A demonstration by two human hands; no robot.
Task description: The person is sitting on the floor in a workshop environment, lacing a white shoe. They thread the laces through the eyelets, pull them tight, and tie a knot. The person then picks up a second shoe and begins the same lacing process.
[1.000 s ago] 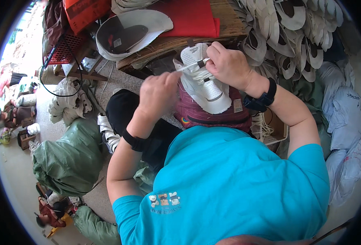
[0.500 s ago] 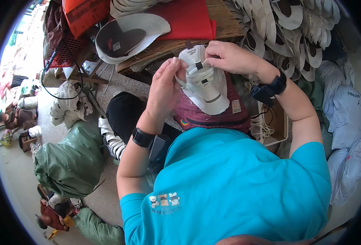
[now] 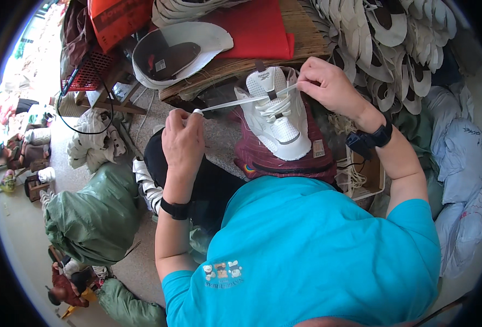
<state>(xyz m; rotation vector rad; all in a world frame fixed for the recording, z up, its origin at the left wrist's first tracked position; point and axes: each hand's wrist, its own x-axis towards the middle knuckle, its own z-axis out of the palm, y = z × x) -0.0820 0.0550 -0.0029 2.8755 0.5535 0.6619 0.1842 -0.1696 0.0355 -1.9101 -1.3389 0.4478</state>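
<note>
A white shoe upper point(image 3: 282, 122) with mesh panels and a dark tongue loop rests on the maroon striped cloth point(image 3: 260, 163) over my lap, toe toward me. A white shoelace point(image 3: 230, 103) runs taut to the left from its upper eyelets. My left hand point(image 3: 183, 139) pinches that lace out to the left of the shoe, fingers closed. My right hand point(image 3: 328, 87) is at the shoe's upper right edge, with thumb and fingers closed on a lace end. The lower eyelets have lace crossing them.
Ahead is a wooden table point(image 3: 306, 32) with a red sheet point(image 3: 262, 27) and a cut white piece point(image 3: 213, 41). White shoe uppers point(image 3: 382, 49) are heaped at the upper right. A box of laces point(image 3: 369, 180) stands right of my lap, a green sack point(image 3: 96, 210) to the left.
My left hand has moved left and down from the shoe, drawing the lace out straight. My right hand has shifted slightly right, and the shoe now shows more fully.
</note>
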